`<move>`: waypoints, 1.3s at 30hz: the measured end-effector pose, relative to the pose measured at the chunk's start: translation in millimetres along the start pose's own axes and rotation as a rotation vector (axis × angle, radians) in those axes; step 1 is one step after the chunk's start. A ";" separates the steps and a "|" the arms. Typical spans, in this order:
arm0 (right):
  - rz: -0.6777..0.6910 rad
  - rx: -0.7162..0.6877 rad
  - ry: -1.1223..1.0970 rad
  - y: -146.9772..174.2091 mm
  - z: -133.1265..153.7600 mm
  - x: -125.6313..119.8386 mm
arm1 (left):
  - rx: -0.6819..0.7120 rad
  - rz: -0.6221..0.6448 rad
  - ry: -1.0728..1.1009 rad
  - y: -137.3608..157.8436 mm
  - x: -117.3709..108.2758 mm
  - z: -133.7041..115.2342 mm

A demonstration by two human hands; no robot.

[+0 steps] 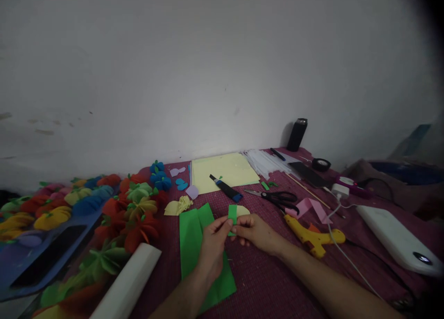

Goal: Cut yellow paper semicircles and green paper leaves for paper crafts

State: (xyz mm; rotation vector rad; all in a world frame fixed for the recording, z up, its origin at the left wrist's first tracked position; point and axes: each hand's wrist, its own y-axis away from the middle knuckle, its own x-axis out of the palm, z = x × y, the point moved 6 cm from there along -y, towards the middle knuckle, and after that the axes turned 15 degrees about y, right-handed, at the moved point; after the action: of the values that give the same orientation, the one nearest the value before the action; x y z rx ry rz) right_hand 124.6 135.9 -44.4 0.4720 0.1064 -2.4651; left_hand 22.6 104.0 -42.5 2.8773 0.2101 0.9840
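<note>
Between my two hands is a small green paper strip, held upright by the fingertips. My left hand pinches its left edge, and my right hand grips it from the right. Behind the strip and the right fingers shows a pale yellow paper piece; whether it is held or lying on the table I cannot tell. Larger folded green paper lies under and beside my left hand. A blue and black utility knife and black-handled scissors rest just beyond the hands.
Colourful paper flowers crowd the left, beside a white roll. Yellow sheets lie at the back. To the right are a yellow glue gun, pink ribbon, a white power bank with cables and a black can.
</note>
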 end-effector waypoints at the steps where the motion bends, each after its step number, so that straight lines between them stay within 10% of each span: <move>1: 0.003 -0.002 -0.001 0.1 0.3 0.5 | 0.001 -0.003 -0.002 -0.3 -0.1 -0.2; 39: 0.083 -0.011 0.132 5.2 1.5 13.3 | 0.107 0.016 -0.212 -2.7 -3.2 -21.2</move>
State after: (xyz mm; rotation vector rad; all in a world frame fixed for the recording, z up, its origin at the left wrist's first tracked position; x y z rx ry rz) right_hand 117.3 124.0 -47.6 0.6221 0.1516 -2.3500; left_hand 6.8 107.1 -28.1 3.0567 0.2298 0.6823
